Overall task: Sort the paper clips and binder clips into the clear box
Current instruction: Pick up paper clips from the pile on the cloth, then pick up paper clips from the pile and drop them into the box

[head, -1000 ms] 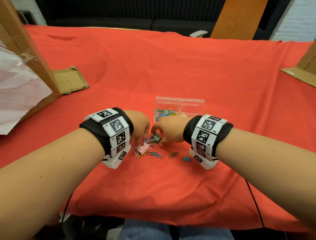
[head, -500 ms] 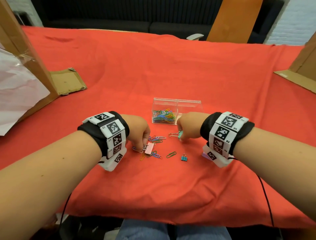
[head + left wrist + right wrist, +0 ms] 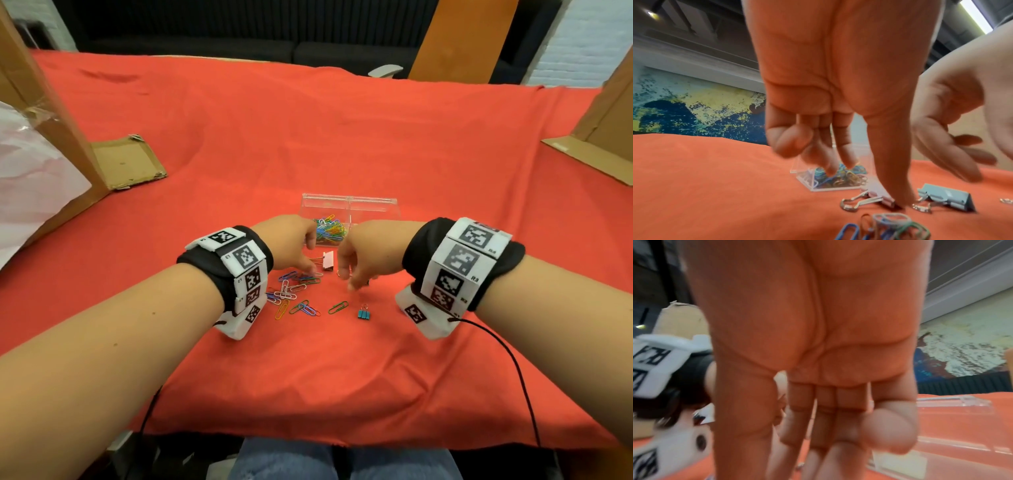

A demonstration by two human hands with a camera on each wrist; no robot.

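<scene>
Hovering over the red-covered tabletop (image 3: 342, 137) toward its near edge, both hands hold nothing. The left hand (image 3: 291, 240) has loose, downward fingers, its thumb tip touching a pink binder clip (image 3: 877, 197). The right hand (image 3: 363, 250) hangs with relaxed, spread fingers above a light blue binder clip (image 3: 947, 198). Just beyond them the clear box (image 3: 349, 205) holds coloured paper clips in its left compartment. Loose paper clips (image 3: 291, 294) and a small teal binder clip (image 3: 364, 313) lie nearer the front edge.
</scene>
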